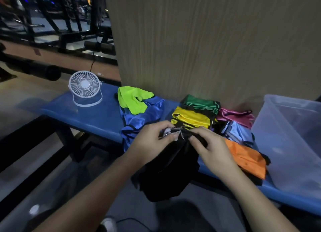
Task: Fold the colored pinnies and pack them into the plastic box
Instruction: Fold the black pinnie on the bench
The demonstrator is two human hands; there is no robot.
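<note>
Your left hand [150, 139] and right hand [211, 147] both pinch the black pinny's [166, 169] top edge, just beside the folded yellow pinny [189, 117] on the bench [90, 117].

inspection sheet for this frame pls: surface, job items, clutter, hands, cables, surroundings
Surface: blue bench, against a wood-grain panel.
Job's things: black pinny held up at the bench's near edge; lime pinny lying loose on blue pinny; folded green, yellow, pink, light blue and orange pinnies; clear box at right, contents unclear.
Clutter: white fan on the bench's left end.
Hands: left hand and right hand both pinch the black pinny's top edge.
Cables: black cord hanging behind the fan; where it ends is not visible.
Surroundings: dark gym equipment at upper left.
</note>
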